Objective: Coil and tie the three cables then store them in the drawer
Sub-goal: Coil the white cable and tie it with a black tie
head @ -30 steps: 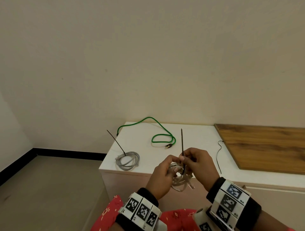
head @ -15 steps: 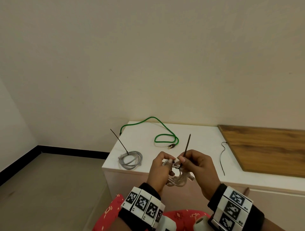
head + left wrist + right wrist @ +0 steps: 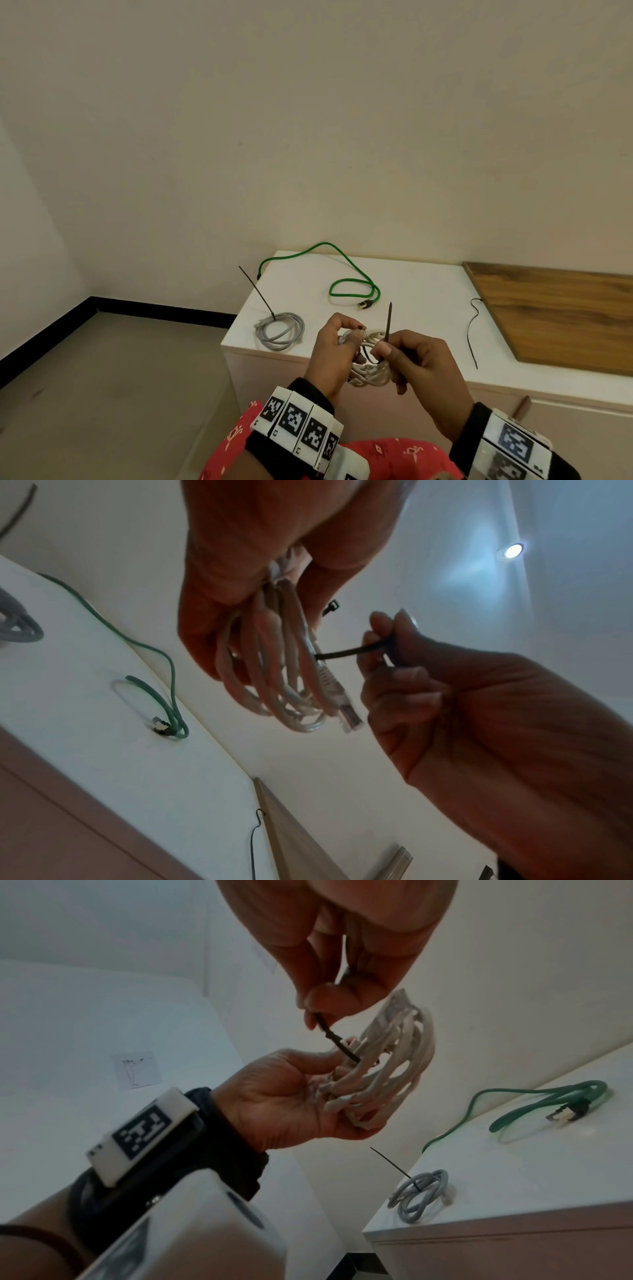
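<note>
My left hand (image 3: 337,346) grips a coiled white cable (image 3: 371,375) in the air in front of the white cabinet (image 3: 421,294); the coil (image 3: 291,674) hangs from its fingers. My right hand (image 3: 407,359) pinches a black zip tie (image 3: 388,323) that runs through the coil, its free end pointing up. In the right wrist view the zip tie (image 3: 337,1039) goes from my thumb and finger into the white coil (image 3: 387,1069). A grey cable (image 3: 280,330), coiled with a zip tie standing out of it, lies at the cabinet's left front. A loose green cable (image 3: 352,274) lies behind it.
A spare black zip tie (image 3: 472,330) lies on the cabinet top beside a wooden board (image 3: 561,308) at the right. A drawer handle (image 3: 522,406) shows on the cabinet front below. Floor with a black skirting lies to the left.
My hands have drawn slightly apart and lower; the right hand has pulled the zip tie's end rightward, so its upright tail looks shorter. The camera has shifted a little.
</note>
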The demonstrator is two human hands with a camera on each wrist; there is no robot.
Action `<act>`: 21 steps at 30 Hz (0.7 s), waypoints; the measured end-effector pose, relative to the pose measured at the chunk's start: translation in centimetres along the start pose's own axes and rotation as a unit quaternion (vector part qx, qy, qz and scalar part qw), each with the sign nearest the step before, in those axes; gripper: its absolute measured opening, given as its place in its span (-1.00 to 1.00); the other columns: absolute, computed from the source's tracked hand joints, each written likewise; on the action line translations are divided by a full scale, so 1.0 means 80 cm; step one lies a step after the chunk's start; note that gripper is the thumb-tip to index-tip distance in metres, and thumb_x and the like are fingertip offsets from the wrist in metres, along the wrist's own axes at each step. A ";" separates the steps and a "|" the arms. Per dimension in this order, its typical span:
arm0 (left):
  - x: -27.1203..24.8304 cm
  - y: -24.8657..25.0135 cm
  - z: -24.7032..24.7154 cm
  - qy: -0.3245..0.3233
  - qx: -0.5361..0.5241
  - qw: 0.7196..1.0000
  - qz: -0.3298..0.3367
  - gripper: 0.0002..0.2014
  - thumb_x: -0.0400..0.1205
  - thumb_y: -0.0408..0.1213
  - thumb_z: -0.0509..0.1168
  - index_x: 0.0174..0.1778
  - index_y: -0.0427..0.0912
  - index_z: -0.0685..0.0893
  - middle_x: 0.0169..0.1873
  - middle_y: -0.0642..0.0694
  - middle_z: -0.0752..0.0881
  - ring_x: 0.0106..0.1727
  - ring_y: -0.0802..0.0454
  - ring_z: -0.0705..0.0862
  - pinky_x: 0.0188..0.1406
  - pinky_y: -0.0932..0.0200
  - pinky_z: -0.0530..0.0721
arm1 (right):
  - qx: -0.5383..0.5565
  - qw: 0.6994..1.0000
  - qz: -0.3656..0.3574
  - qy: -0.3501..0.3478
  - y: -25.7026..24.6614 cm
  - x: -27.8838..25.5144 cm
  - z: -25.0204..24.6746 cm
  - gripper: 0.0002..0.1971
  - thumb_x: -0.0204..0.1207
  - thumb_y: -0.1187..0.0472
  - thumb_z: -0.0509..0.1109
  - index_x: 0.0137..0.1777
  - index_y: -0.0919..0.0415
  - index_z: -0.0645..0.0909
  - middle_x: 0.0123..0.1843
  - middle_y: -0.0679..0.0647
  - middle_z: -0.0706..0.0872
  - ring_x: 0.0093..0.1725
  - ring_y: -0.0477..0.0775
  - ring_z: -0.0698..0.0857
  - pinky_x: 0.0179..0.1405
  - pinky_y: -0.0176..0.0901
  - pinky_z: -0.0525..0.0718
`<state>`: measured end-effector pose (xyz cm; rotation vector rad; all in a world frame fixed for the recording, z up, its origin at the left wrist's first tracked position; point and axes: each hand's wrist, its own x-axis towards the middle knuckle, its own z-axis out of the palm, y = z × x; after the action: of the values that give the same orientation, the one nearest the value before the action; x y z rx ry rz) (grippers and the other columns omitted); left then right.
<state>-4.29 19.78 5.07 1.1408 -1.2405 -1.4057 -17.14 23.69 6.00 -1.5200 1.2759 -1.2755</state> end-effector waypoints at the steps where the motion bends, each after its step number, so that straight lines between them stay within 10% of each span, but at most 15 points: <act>1: 0.001 0.000 -0.001 0.001 -0.002 1.000 -0.003 -0.86 0.67 -0.37 0.14 -0.16 -0.09 0.53 -0.44 -0.08 0.53 -0.47 0.10 0.50 -0.54 0.26 0.45 | 0.001 1.000 0.005 -0.009 -0.002 -0.001 0.001 -0.90 0.49 0.36 0.37 -0.22 0.31 0.68 -0.58 0.04 0.58 -0.61 -0.09 0.49 -0.64 -0.27 0.51; 21: -0.003 -0.007 0.013 0.013 0.042 0.999 0.008 -0.82 0.65 -0.35 0.17 -0.28 -0.08 0.49 -0.46 -0.15 0.54 -0.51 0.03 0.50 -0.56 0.25 0.45 | -0.041 0.988 0.119 -0.092 -0.017 0.004 -0.004 -0.67 0.58 0.27 0.25 -0.42 0.28 0.61 -0.66 -0.05 0.58 -0.65 -0.13 0.44 -0.64 -0.32 0.42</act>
<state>-5.28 20.22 4.59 1.1994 -1.2988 -1.3329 -17.19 23.70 7.42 -1.4555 1.3544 -0.9193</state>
